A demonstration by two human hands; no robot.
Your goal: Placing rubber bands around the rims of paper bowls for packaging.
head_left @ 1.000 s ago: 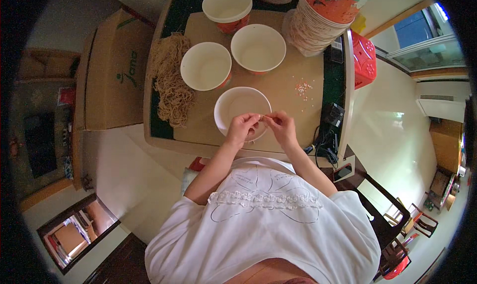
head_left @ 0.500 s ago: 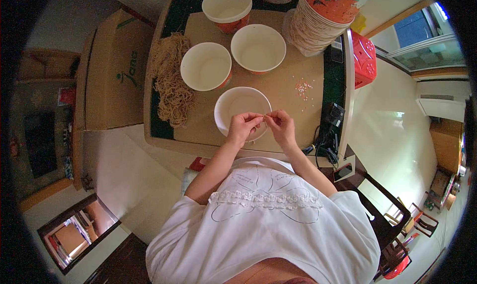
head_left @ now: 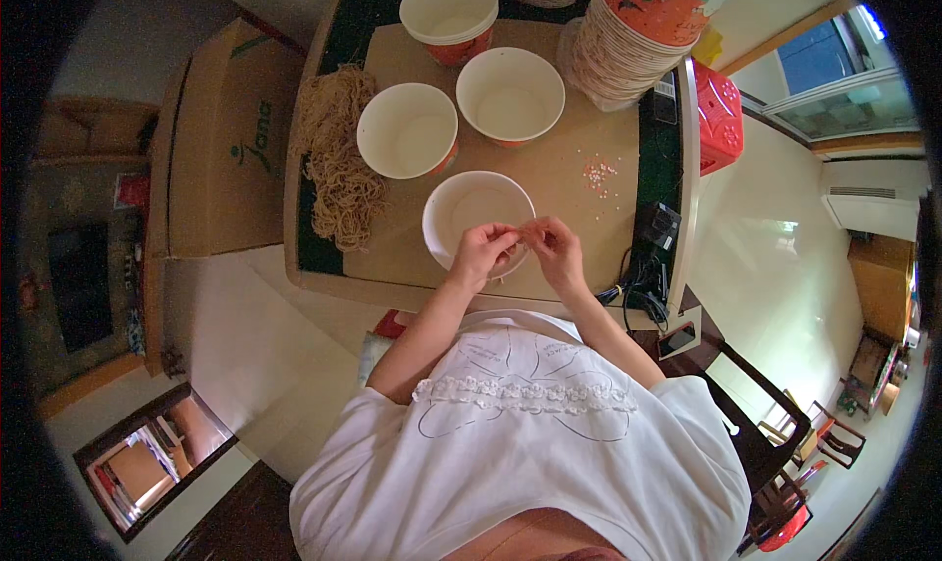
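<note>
Left hand [head_left: 483,254] and right hand [head_left: 555,252] meet fingertip to fingertip over the near rim of a white round paper bowl [head_left: 474,211], fingers pinched shut on something too small to identify. Just beyond the grip stand two more white paper bowls [head_left: 407,129] [head_left: 509,94]; to its left lies a heap of dry tan noodles [head_left: 339,159]; to its right, scattered pale pink bits [head_left: 597,175] on the brown cardboard tabletop [head_left: 569,218].

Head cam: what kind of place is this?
Probably a home room used for small-scale food packing, not a factory. The table holds open paper bowls, a tall stack of bowls and a pile of dry noodles; wooden chairs and tiled floor surround it.
</note>
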